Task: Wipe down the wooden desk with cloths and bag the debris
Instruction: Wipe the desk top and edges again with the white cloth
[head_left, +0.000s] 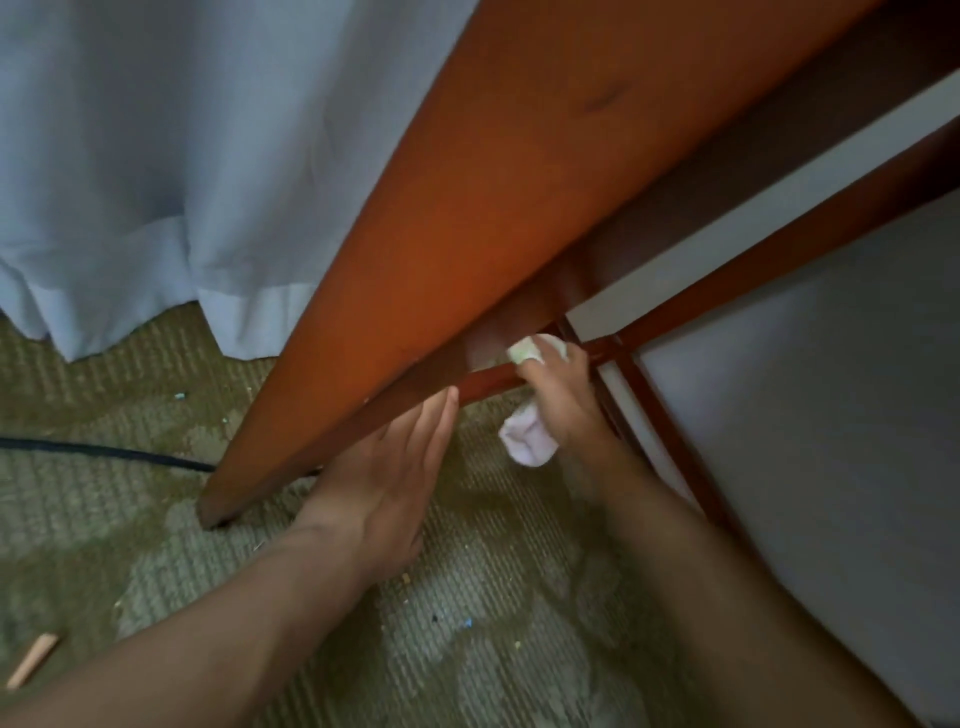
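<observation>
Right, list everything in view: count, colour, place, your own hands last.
reddish-brown wooden desk side panel: one, centre, standing on the carpet
reddish-brown wooden rails: several, under the desk, right
white crumpled cloth: one, against the lower rail
pale blue curtain: one, upper left, down to the floor
green ribbed carpet: one, underfoot, with scattered crumbs
black cable: one, left on the carpet
tan wooden stick: one, bottom left
left hand: flat against the panel's edge
right hand: grips the cloth

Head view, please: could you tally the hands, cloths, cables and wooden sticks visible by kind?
Hands: 2, left hand and right hand
Cloths: 1, white cloth
Cables: 1, black cable
Wooden sticks: 1, wooden stick
Total: 5
</observation>
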